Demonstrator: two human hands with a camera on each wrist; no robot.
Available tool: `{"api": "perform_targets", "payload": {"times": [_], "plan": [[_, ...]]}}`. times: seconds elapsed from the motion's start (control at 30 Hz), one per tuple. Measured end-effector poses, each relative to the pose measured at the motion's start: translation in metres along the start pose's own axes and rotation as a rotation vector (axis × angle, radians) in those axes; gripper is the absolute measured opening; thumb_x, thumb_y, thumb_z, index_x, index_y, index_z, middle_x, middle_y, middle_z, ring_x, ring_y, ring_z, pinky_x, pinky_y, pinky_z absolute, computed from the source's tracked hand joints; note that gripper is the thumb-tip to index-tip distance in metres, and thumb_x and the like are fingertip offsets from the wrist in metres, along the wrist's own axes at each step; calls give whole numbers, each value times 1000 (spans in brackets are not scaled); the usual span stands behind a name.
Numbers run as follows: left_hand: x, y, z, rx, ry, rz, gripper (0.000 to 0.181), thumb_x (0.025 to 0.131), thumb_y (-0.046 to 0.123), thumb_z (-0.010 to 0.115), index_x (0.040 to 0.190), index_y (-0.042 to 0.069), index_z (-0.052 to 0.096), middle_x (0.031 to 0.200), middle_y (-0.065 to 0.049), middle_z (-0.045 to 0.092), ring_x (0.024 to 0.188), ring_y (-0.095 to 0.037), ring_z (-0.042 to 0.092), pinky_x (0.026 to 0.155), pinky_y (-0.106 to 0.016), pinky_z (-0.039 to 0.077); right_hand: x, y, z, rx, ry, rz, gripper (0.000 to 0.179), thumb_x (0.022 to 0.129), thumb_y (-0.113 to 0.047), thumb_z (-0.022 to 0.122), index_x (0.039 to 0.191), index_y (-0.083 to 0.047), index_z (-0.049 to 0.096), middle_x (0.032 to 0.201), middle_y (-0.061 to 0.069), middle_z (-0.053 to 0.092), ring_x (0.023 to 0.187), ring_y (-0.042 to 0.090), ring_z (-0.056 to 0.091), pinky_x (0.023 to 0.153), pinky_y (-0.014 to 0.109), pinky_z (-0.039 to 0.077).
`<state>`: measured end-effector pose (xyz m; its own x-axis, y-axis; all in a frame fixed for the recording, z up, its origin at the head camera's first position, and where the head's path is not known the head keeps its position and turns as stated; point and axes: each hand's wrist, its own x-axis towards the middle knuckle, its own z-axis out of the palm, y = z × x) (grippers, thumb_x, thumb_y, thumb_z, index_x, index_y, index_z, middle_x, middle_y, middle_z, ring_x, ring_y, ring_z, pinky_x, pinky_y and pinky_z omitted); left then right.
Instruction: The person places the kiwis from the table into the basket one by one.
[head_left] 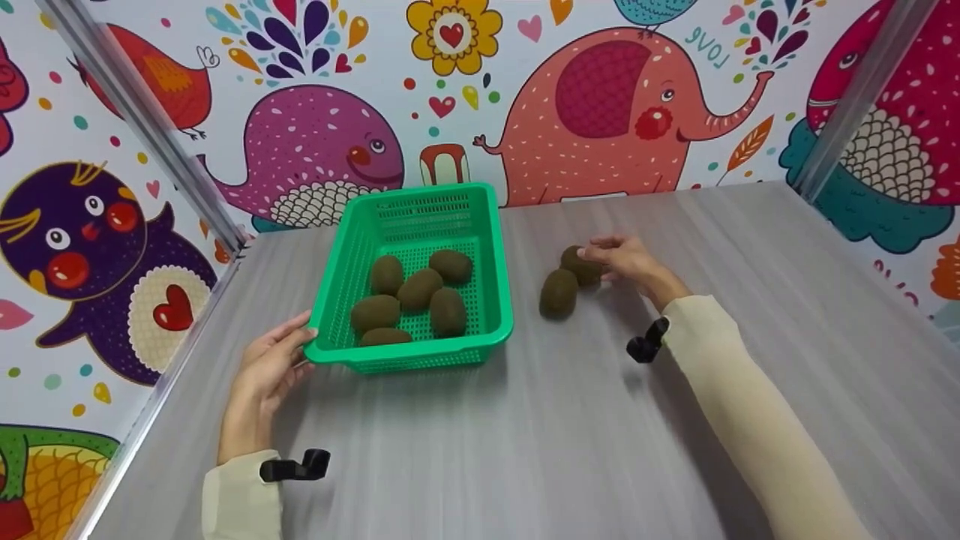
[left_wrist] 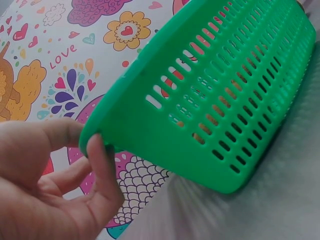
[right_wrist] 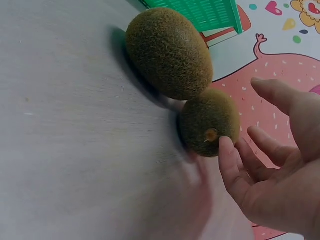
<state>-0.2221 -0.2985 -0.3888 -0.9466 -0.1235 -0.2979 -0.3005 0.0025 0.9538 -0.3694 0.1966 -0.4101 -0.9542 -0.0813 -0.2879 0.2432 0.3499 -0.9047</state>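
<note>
My left hand (head_left: pixel 268 367) pinches the near left corner of a green plastic basket (head_left: pixel 499 315), thumb over the rim and fingers beneath it, as the left wrist view also shows. Several brown kiwis (head_left: pixel 420 290) lie inside the basket. To its right, two more kiwis sit against each other on the table. The farther kiwi (right_wrist: pixel 207 120) has a fingertip of my right hand (head_left: pixel 630 262) at its stem end; the hand's other fingers are spread loosely beside it. The nearer kiwi (head_left: pixel 559 294) lies just left of that hand, untouched.
The grey wood-grain table (head_left: pixel 540 435) carries everything. Behind it stands a wall (head_left: pixel 465 97) printed with cartoon animals, and metal posts (head_left: pixel 150 127) rise at the back corners. A black wrist mount (head_left: pixel 296 466) sticks out from each sleeve.
</note>
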Motion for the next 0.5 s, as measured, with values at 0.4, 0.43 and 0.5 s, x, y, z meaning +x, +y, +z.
{"api": "perform_targets", "payload": {"times": [0.4,0.43,0.5], "plan": [[1,-1,2,-22,7,-11,57,102,15,53,156,10,36,84,15,67,71,-1,62,67,-18,54,4,15,0,69,-53,80,75,92,-34,73,151,-4,37,153,17,39,135,31,42,108,42,49],[1,-1,2,-19,6,-8,57,102,15,54,156,10,36,84,15,67,71,-1,62,66,-18,54,5,15,0,70,-59,79,76,92,-33,73,152,-3,36,153,18,38,136,32,42,107,43,49],[0,-1,2,-6,10,0,57,102,15,54,156,10,36,85,15,66,72,0,62,66,-18,53,6,16,1,68,-61,78,76,92,-32,73,152,-3,36,151,18,39,136,31,43,105,42,51]]}}
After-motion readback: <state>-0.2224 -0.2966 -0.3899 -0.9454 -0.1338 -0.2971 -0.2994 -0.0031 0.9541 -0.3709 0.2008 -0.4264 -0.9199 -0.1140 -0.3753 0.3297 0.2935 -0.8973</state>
